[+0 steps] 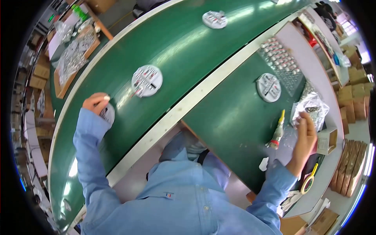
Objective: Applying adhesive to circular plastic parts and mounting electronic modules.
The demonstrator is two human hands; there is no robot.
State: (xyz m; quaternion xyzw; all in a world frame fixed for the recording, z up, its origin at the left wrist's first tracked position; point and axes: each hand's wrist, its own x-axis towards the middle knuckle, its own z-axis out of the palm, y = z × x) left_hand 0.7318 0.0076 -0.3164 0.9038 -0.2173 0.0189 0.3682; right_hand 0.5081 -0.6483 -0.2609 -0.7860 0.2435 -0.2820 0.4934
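Note:
My left hand [96,103] is stretched out to the green conveyor belt [180,43] and grips a round white disc [107,114] at its near-left part. A second round white disc [147,80] holding small metal parts lies on the belt just beyond it, and a third disc [214,19] rides farther up. My right hand [306,131] reaches into a clear plastic bag of small metal parts [310,108] on the green work table [231,117], fingers curled at the bag. Another white disc [268,87] lies on that table.
A tray of several small metal parts [280,58] sits at the table's far side. A yellow-tipped tool [277,133] and a tape roll [308,181] lie near my right arm. Cardboard boxes [354,98] stack at the right; a wooden tray with bagged parts [74,58] stands beyond the belt.

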